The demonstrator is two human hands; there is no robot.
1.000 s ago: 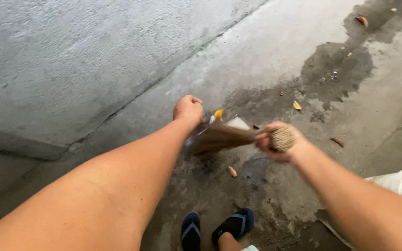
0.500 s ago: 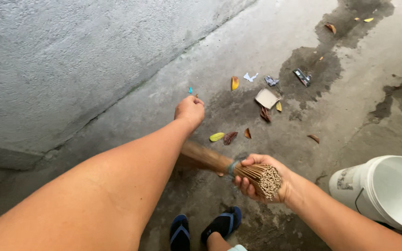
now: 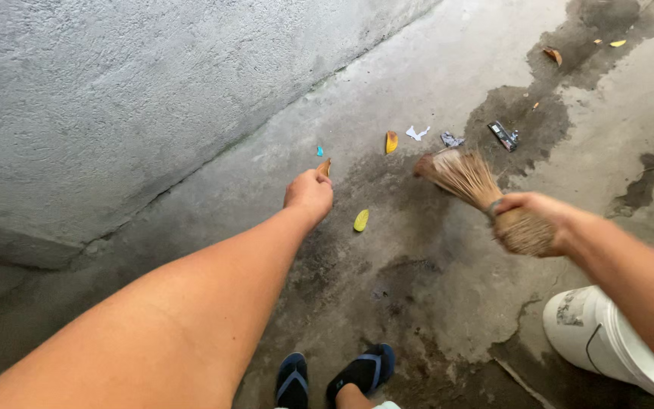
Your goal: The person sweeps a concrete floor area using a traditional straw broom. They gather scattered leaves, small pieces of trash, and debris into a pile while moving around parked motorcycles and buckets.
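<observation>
The right hand (image 3: 537,214) is closed around the bound end of a stick broom (image 3: 478,189), a bundle of thin brown sticks tied with a band just ahead of the fingers. Its splayed tips point up and to the left and meet the concrete floor (image 3: 418,91) at the edge of a dark wet patch (image 3: 520,113). The left hand (image 3: 309,193) reaches forward with its fingers curled into a loose fist and holds nothing that can be seen; it hangs over the floor near the grey wall (image 3: 115,98).

Litter lies beyond the broom tips: a small crumpled dark wrapper (image 3: 503,135) on the wet patch, a grey crumpled scrap (image 3: 452,139), a white paper scrap (image 3: 417,133), a yellow leaf (image 3: 391,141) and a tiny blue fragment (image 3: 319,151). A yellow-green leaf (image 3: 361,220) lies between the two hands. A white bucket (image 3: 607,341) stands at the lower right, under the right forearm. Dark blue flip-flops (image 3: 334,377) show at the bottom edge.
</observation>
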